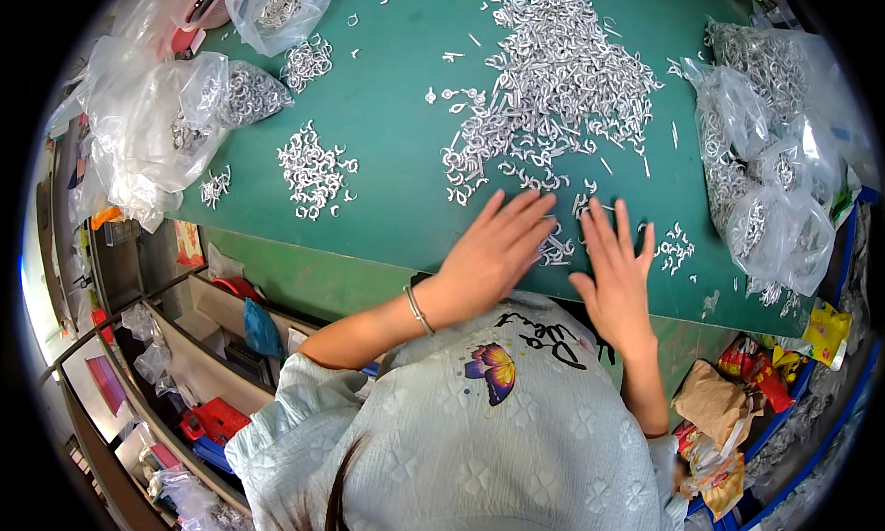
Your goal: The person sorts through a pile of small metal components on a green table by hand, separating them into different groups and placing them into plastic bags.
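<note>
On the green tabletop [396, 144] lies a large heap of small silver-grey metal pieces [572, 75], many curved like hooks, some straight. My left hand [498, 243] rests palm down at the heap's near edge, fingers stretched out and touching a few pieces. To its right, my right hand [616, 268] lies flat with its fingers spread. Between the two hands sits a little cluster of curved pieces [556, 247]. A small pile [676, 248] is just right of my right hand. Whatever is under the palms is hidden.
Another pile of curved pieces [313, 170] lies to the left, with a smaller bunch [216, 187] beside it. Clear plastic bags of metal pieces stand at left [249, 93] and right [770, 153]. Below the table's right end are snack packets and a brown paper bag [714, 397].
</note>
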{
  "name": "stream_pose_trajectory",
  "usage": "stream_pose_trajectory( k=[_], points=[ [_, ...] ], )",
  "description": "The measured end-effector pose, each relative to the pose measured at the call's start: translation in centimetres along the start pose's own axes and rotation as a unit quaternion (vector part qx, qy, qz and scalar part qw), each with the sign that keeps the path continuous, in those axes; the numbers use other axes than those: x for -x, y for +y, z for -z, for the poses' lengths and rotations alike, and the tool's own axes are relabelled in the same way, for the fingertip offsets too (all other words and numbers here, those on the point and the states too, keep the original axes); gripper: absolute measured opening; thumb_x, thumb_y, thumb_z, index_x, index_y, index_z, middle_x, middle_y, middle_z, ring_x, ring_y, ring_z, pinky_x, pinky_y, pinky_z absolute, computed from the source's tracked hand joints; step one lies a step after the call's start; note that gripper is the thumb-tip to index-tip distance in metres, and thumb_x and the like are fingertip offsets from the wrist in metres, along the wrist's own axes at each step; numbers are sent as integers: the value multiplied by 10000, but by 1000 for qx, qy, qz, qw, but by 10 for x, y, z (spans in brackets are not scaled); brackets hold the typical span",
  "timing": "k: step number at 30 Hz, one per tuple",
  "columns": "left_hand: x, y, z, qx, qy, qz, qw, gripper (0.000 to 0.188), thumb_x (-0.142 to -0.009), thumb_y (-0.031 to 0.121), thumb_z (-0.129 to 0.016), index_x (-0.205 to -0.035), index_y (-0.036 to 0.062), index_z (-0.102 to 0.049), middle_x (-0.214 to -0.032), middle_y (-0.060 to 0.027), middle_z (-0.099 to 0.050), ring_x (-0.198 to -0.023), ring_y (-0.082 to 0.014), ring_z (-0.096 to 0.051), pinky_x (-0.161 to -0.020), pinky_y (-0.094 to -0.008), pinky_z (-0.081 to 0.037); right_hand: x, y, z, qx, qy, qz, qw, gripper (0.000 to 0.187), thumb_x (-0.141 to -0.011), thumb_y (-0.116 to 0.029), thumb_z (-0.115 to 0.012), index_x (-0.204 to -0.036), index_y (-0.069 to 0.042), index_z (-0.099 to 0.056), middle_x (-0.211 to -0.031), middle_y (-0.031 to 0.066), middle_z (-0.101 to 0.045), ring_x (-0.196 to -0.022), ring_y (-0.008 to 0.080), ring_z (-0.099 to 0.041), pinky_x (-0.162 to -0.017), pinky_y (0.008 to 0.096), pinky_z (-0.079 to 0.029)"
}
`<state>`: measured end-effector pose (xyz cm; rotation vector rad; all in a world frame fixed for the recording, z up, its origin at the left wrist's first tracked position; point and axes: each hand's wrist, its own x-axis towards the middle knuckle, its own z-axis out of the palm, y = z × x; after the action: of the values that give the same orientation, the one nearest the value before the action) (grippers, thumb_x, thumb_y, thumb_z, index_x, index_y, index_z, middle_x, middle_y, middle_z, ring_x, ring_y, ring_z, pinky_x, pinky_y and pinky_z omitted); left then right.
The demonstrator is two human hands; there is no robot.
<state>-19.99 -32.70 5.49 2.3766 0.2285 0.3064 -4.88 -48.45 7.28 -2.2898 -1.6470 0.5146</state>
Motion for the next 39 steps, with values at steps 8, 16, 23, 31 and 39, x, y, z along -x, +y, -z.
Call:
stream_pose_trajectory(
  k=[8, 16, 23, 31, 39],
  points=[
    [21, 1, -13, -49, -45, 6, 998, 616, -819, 173, -683, -1378, 56, -453, -1525, -132, -326, -1420, -331, -283, -1110, -581, -234, 20, -6, -22, 34, 0, -8, 999, 842, -776, -380, -700, -1442, 1, -354, -1557, 151, -252, -1457, 342, -189, -1105, 657, -114],
    [9, -14, -10, -209, -9, 46, 977, 690, -803, 168, -674, -1428, 70, -399, -1548, -141, -272, -1431, -374, -229, -1080, -642, -221, -32, -34, -43, 41, 11, 66, 997, 896, -811, -502, -627, -1415, 92, -336, -1544, 204, -239, -1458, 337, -175, -1148, 567, -143],
    [-2, -44, 24, -248, 51, 85, 964, 710, -837, 295, -674, -1442, 71, -376, -1555, -130, -244, -1423, -409, -206, -1052, -672, -251, -68, -32, -33, 51, 80, 85, 992, 811, -820, -417, -669, -1442, -8, -347, -1549, 146, -261, -1452, 341, -181, -1126, 598, -158],
    [-19, -60, 21, -213, 29, 10, 977, 813, -806, 544, -650, -1433, 92, -397, -1528, -150, -279, -1393, -460, -225, -1066, -647, -255, -67, -21, -29, 107, 41, 107, 988, 696, -875, -399, -614, -1425, -32, -395, -1529, 112, -306, -1440, 312, -226, -1123, 571, -214],
    [-79, -102, 22, -236, 113, -33, 965, 686, -862, 420, -640, -1421, 99, -403, -1514, -128, -299, -1385, -457, -234, -1085, -611, -281, -135, 9, -28, 115, 159, 142, 970, 552, -933, -265, -559, -1431, -77, -411, -1504, 46, -379, -1414, 294, -293, -1130, 532, -234]
  ],
)
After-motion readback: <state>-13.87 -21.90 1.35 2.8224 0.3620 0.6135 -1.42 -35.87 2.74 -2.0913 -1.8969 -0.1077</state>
